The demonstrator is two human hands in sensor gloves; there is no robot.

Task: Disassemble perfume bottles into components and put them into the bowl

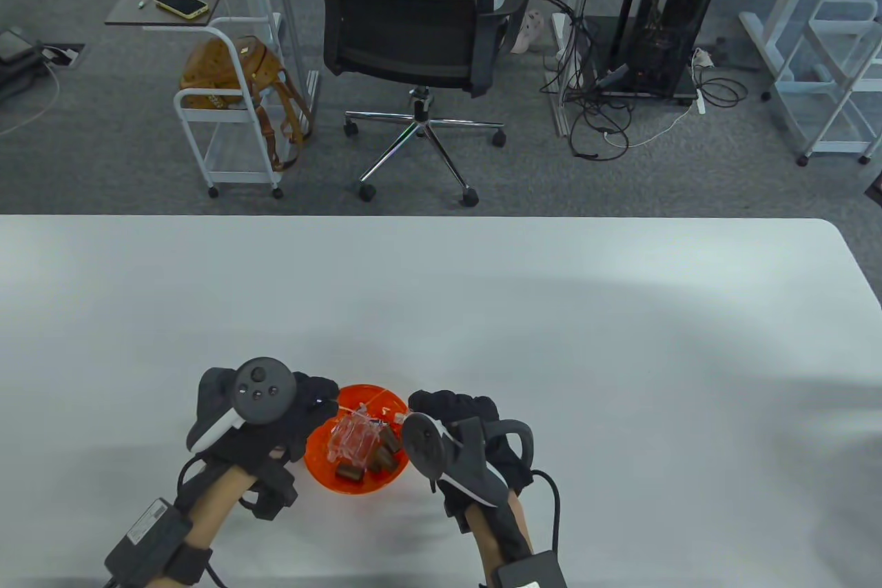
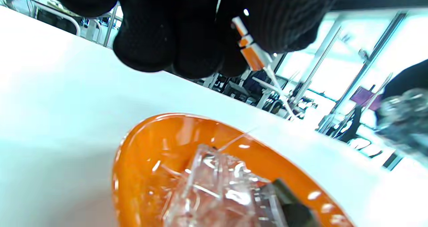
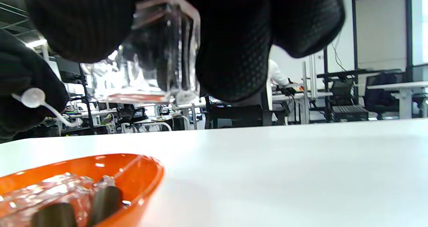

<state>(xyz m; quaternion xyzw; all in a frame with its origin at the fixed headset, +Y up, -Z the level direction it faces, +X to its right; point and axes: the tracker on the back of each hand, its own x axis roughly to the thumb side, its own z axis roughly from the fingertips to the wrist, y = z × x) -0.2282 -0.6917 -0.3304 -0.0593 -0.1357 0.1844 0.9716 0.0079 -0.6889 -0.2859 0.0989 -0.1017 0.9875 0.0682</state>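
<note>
An orange bowl [image 1: 358,488] sits near the table's front edge between my hands. It holds clear glass bottles [image 1: 355,440] and brown caps [image 1: 350,472]. My left hand [image 1: 320,402] is at the bowl's left rim. In the left wrist view, my left hand [image 2: 240,29] pinches a spray pump [image 2: 252,53] with a thin dip tube above the bowl [image 2: 150,143]. My right hand [image 1: 427,405] is at the bowl's right rim. In the right wrist view, my right hand [image 3: 160,36] grips a clear glass bottle [image 3: 147,76], held above the table just right of the bowl [image 3: 147,173].
The white table [image 1: 551,340] stretches wide beyond and to the right of the bowl. An office chair [image 1: 420,16] and a small cart [image 1: 220,85] with a brown bag stand on the floor past the far edge.
</note>
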